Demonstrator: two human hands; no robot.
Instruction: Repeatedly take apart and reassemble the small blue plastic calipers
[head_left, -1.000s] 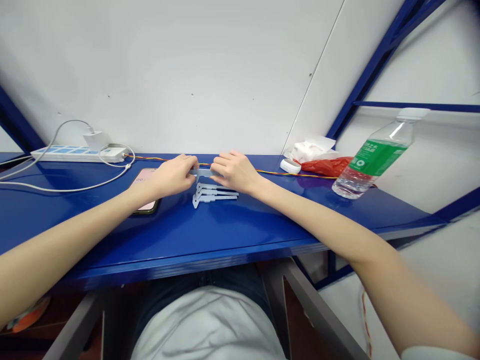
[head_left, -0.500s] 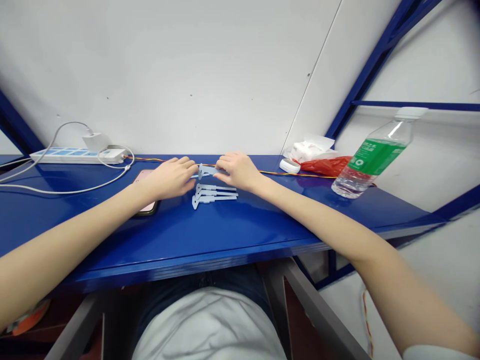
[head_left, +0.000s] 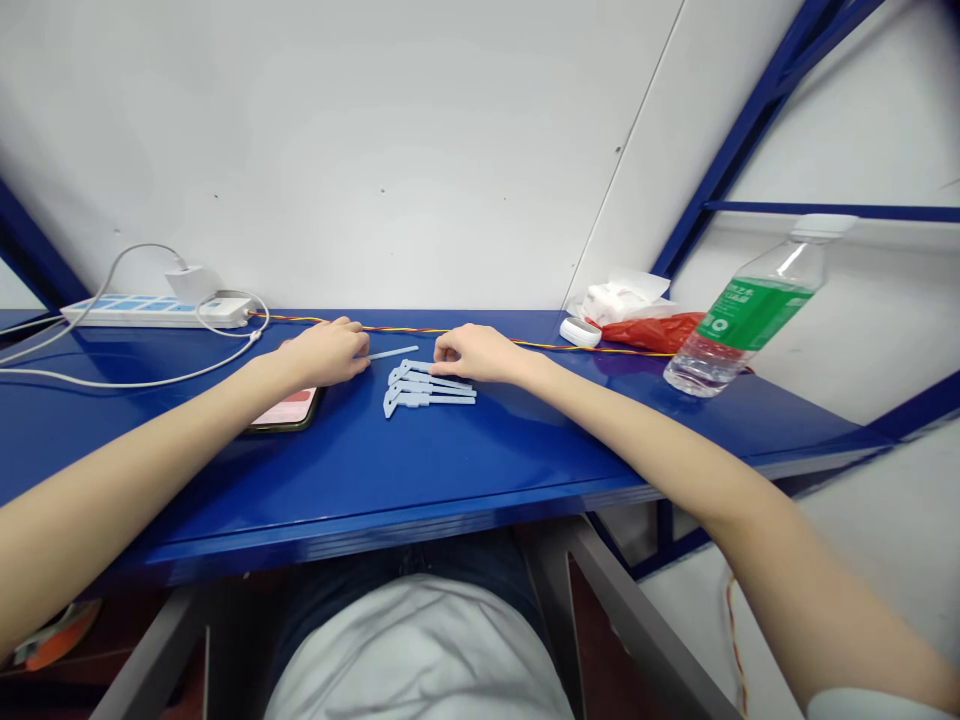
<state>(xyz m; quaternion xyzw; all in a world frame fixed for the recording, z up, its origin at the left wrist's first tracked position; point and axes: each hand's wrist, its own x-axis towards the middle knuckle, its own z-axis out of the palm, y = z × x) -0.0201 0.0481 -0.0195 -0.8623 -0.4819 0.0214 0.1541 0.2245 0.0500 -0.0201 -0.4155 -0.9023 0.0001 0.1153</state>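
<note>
A thin pale-blue plastic strip [head_left: 392, 352] lies just behind the row of pale-blue plastic caliper-shaped pieces [head_left: 431, 390], its long axis running nearly crosswise, one end almost touching the loosely curled, empty left hand [head_left: 324, 353]. The relaxed right hand [head_left: 478, 354] rests its fingertips on that row, pinching nothing.

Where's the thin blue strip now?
In the head view, the thin blue strip lies on the table between the left hand and right hand, beyond the plastic pieces.
</note>
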